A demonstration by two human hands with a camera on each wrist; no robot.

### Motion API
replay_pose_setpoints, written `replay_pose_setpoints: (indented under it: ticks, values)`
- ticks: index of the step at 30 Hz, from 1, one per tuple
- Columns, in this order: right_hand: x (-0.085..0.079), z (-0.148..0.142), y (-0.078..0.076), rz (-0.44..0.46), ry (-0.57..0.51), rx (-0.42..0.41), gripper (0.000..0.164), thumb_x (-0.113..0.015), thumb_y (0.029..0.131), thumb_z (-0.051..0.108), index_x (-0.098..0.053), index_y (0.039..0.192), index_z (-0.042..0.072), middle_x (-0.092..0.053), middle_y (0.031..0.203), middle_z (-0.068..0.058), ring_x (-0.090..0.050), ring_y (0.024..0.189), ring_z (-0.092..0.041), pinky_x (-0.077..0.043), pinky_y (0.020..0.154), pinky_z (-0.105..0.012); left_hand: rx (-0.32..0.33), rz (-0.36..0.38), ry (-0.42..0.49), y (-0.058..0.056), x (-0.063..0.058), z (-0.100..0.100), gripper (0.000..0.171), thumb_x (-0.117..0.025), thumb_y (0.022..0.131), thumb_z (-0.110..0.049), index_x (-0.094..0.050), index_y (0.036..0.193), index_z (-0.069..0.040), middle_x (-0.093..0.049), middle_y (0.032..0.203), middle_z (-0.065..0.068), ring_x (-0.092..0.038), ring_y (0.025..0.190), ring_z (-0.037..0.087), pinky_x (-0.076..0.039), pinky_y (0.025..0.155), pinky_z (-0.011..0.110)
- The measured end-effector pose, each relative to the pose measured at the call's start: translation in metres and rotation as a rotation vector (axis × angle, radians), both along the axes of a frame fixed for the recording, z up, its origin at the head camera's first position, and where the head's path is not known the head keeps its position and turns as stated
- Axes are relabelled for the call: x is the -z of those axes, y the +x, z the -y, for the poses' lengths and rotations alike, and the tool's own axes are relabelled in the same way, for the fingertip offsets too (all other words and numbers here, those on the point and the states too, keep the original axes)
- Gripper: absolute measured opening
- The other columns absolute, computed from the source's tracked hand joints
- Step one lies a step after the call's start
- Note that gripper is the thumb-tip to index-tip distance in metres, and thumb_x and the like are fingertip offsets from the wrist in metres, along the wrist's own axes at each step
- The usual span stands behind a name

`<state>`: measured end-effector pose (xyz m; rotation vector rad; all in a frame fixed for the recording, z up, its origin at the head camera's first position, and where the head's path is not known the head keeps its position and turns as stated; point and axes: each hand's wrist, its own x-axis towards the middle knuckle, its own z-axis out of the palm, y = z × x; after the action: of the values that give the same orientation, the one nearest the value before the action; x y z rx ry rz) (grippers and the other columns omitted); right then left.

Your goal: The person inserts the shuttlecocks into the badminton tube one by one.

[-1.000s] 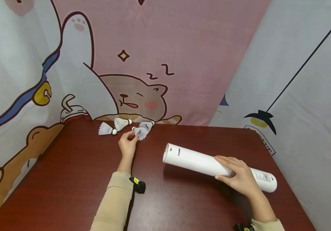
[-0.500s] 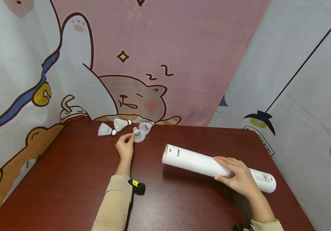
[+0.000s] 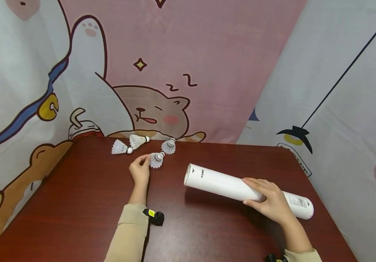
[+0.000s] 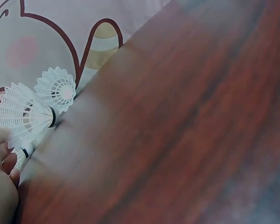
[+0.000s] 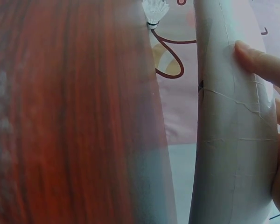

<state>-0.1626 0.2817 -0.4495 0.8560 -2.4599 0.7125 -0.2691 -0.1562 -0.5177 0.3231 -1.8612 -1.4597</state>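
Note:
My left hand pinches the feather-end rim of a white shuttlecock between thumb and fingertips. Its cork points up and to the right. In the left wrist view, the same shuttlecock shows a dark band by its cork, with the fingers at its rim. Just behind it, a second shuttlecock lies at the table's back edge, apart from it. On the right, my right hand grips a long white tube around its middle. The tube's round left end faces the shuttlecocks and is tilted up off the table.
Two more shuttlecocks, one nearer and one farther back, lie at the back left of the dark red-brown table. A cartoon-printed cloth hangs right behind the table's back edge.
My left hand has drawn its shuttlecock toward me and slightly left, away from the one behind it. Both shuttlecocks have turned. The right hand and tube stay nearly still.

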Motion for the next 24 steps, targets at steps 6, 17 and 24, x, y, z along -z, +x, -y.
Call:
replay_pose_setpoints:
  ticks: [6, 17, 24]
  values:
    - [0.001, 0.001, 0.001, 0.005, -0.001, 0.007, 0.073, -0.09, 0.06, 0.031, -0.064, 0.127, 0.018, -0.062, 0.126, 0.001, -0.057, 0.11, -0.019, -0.038, 0.09, -0.037, 0.019, 0.006, 0.008, 0.011, -0.003, 0.001, 0.008, -0.074, 0.082, -0.001, -0.073, 0.087, 0.006, -0.07, 0.08, 0.017, -0.058, 0.068, 0.014, -0.042, 0.062, 0.016]
    - [-0.001, 0.0, 0.001, 0.003, -0.004, 0.005, 0.073, -0.091, 0.06, 0.03, -0.064, 0.127, 0.018, -0.062, 0.126, 0.001, -0.057, 0.109, -0.019, -0.037, 0.09, -0.033, 0.248, -0.032, 0.125, 0.049, -0.057, -0.007, 0.013, -0.069, 0.084, 0.006, -0.067, 0.092, 0.016, -0.066, 0.085, 0.03, -0.055, 0.067, 0.008, -0.043, 0.06, 0.015]
    - [-0.001, 0.001, 0.001, -0.003, -0.005, 0.008, 0.073, -0.091, 0.059, 0.03, -0.065, 0.126, 0.017, -0.062, 0.125, 0.001, -0.057, 0.109, -0.019, -0.037, 0.089, -0.033, 0.434, -0.017, 0.127, 0.056, -0.078, -0.005, 0.013, -0.069, 0.082, 0.008, -0.068, 0.092, 0.016, -0.069, 0.082, 0.017, -0.058, 0.072, 0.007, -0.046, 0.065, 0.017]
